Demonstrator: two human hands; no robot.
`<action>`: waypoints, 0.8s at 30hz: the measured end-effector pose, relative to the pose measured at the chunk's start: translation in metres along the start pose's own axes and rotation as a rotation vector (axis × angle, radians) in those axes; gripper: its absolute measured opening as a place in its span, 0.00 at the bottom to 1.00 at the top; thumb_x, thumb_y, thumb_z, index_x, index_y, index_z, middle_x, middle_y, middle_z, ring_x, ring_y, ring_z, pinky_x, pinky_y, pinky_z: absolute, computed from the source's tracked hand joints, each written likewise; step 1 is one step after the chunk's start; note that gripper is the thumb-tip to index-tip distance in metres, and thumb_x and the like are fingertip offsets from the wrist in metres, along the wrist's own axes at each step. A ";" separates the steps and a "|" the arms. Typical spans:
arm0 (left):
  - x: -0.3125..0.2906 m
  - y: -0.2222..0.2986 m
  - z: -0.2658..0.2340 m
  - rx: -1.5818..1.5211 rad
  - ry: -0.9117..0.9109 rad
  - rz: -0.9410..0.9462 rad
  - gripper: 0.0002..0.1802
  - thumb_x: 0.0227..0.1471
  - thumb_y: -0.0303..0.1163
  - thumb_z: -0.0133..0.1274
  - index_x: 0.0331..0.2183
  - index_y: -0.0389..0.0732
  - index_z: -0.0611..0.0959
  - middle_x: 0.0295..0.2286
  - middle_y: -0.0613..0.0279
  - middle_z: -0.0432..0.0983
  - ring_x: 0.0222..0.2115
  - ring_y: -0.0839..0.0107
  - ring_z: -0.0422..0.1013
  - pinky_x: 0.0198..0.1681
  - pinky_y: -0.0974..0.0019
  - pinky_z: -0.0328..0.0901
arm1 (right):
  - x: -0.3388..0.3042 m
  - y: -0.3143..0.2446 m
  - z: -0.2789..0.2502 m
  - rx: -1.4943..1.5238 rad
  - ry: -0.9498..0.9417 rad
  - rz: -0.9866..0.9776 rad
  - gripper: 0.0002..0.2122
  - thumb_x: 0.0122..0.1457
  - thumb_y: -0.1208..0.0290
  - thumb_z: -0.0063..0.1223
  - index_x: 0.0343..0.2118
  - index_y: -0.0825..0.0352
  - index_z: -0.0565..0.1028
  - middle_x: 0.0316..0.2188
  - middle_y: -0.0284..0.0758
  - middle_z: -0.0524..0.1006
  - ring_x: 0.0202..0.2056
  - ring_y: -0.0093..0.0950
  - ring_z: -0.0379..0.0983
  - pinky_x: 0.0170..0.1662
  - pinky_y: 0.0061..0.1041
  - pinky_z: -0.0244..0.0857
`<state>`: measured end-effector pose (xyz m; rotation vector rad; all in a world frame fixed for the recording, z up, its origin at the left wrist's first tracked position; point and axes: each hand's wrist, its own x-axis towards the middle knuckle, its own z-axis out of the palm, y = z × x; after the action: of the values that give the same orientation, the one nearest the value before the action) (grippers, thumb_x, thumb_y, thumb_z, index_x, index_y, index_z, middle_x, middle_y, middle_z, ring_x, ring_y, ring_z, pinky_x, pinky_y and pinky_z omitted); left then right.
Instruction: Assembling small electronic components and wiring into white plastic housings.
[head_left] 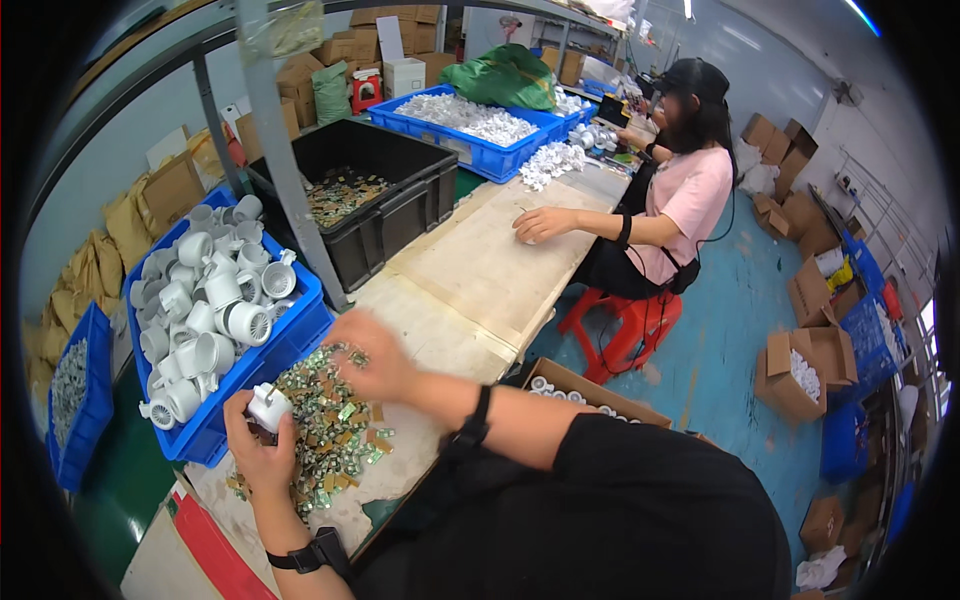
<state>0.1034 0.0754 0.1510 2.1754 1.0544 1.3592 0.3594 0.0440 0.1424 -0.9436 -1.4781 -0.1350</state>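
at the near edge of the table [470,270], left hand [262,452] closed around a small white plastic housing [268,407], held just above a heap of small green and brown circuit pieces [330,425]. right hand [372,358] blurred over the far side of the same heap, fingers curled down on the pieces; cannot tell if pinching one or only touching. housing probably light, stiff and smooth, so best taken around the round body, not by the thin vented end. circuit pieces likely very light, thin and a bit fragile, better pinched by the edges. beside the heap, on the left, blue crate [215,400] full of the same white housings. behind it, black crate [400,190] with more small mixed pieces on the bottom. farther along, second blue crate [480,150] with white small parts, near another person [680,190] seated at work.
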 end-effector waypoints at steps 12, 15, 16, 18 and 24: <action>0.014 0.026 -0.003 0.005 -0.065 0.260 0.29 0.42 0.26 0.68 0.48 0.37 0.79 0.43 0.48 0.76 0.42 0.50 0.75 0.44 0.58 0.71 | 0.042 0.231 -0.307 -1.313 -0.157 1.137 0.30 0.56 0.49 0.63 0.55 0.69 0.77 0.58 0.53 0.71 0.61 0.50 0.67 0.62 0.45 0.63; 0.005 0.007 -0.006 -0.132 -0.130 0.080 0.29 0.45 0.27 0.67 0.51 0.37 0.80 0.44 0.50 0.76 0.43 0.54 0.75 0.45 0.61 0.71 | 0.037 0.219 -0.221 -0.821 -0.069 0.943 0.26 0.58 0.52 0.63 0.51 0.70 0.80 0.53 0.49 0.77 0.54 0.47 0.74 0.58 0.41 0.68; 0.005 0.004 -0.002 -0.178 -0.129 0.035 0.30 0.46 0.27 0.67 0.53 0.38 0.79 0.46 0.53 0.75 0.44 0.58 0.75 0.44 0.63 0.71 | 0.035 0.198 -0.189 -0.734 -0.098 0.765 0.23 0.59 0.57 0.63 0.51 0.70 0.80 0.52 0.46 0.77 0.53 0.43 0.75 0.56 0.38 0.69; 0.005 0.011 0.004 -0.368 -0.117 -0.111 0.31 0.51 0.26 0.65 0.57 0.39 0.77 0.50 0.58 0.73 0.45 0.65 0.74 0.43 0.67 0.72 | 0.031 0.146 -0.127 -0.208 -0.122 0.578 0.20 0.60 0.70 0.64 0.55 0.69 0.78 0.51 0.40 0.76 0.52 0.35 0.75 0.55 0.33 0.71; -0.001 0.006 0.011 -0.719 -0.202 -0.134 0.29 0.58 0.26 0.61 0.60 0.39 0.74 0.53 0.62 0.66 0.53 0.69 0.71 0.49 0.68 0.73 | 0.018 -0.022 0.018 0.692 -0.506 0.383 0.30 0.54 0.84 0.68 0.61 0.70 0.71 0.56 0.36 0.73 0.60 0.30 0.68 0.65 0.32 0.61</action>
<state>0.1152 0.0712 0.1493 1.6265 0.5063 1.1818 0.3343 0.0489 0.1651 -0.6828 -1.5942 0.8994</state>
